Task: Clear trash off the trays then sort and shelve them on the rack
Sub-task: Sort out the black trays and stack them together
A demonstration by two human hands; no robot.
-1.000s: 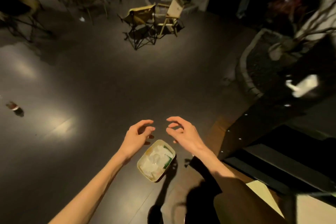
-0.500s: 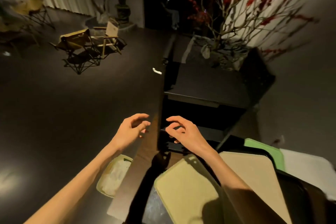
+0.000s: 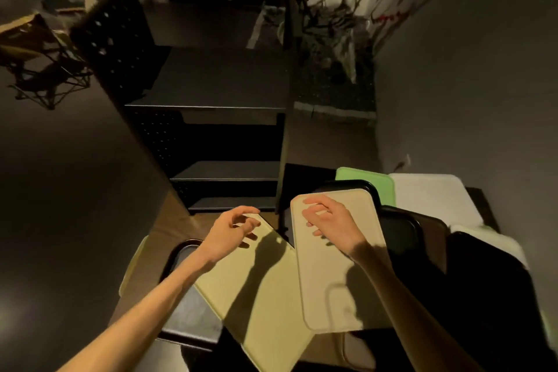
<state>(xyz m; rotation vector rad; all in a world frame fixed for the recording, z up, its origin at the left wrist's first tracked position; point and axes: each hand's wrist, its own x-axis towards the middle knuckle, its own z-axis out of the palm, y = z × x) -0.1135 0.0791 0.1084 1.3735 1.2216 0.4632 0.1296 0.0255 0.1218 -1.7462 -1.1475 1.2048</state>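
Observation:
Several trays lie overlapping on a low table in front of me. A yellow tray [image 3: 265, 296] lies in the middle, with a beige tray [image 3: 329, 278] to its right. My left hand [image 3: 229, 232] hovers over the yellow tray's far end, fingers loosely curled, holding nothing. Over the beige tray's far end hangs my right hand [image 3: 329, 220], also loosely curled and empty. Black trays [image 3: 401, 232] lie around them, one at the left [image 3: 193, 317] under the yellow tray. A green tray [image 3: 368, 181] and a white tray [image 3: 434, 196] lie behind. The dark rack [image 3: 223, 136] stands just beyond.
A planter with bare branches and red blossoms [image 3: 332, 39] stands right of the rack. Folding chairs [image 3: 36, 63] sit on the dark floor at far left. A grey wall [image 3: 468, 69] rises on the right. The rack's shelves look bare.
My view has swung right from the floor and the trash bin to the rack and the tray pile. Both hands stayed raised and empty, and now hover over the trays.

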